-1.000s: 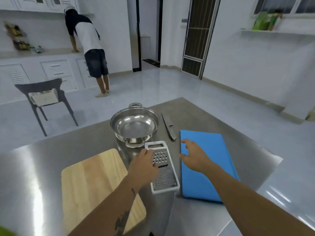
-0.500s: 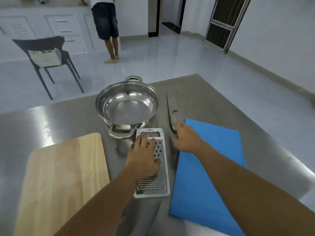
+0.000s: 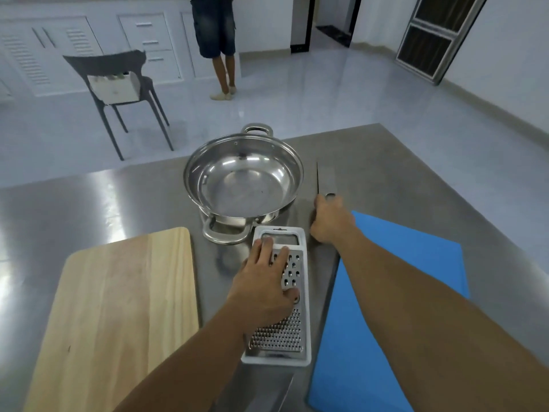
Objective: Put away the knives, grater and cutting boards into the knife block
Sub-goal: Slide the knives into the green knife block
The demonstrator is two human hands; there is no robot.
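Two hands at work on a brushed steel table point(image 3: 89, 203).

The left hand point(image 3: 264, 289) lies flat, fingers straight, on the flat perforated grater point(image 3: 285, 331) in its white frame. Just beyond its fingertips sits a shiny round steel pot point(image 3: 243, 182); to its left, a pale wooden cutting board point(image 3: 118, 307). The right hand point(image 3: 329, 221) curls round the handle of a knife point(image 3: 323, 176), blade pointing away; a smooth blue cutting board point(image 3: 401, 292) lies under that forearm.
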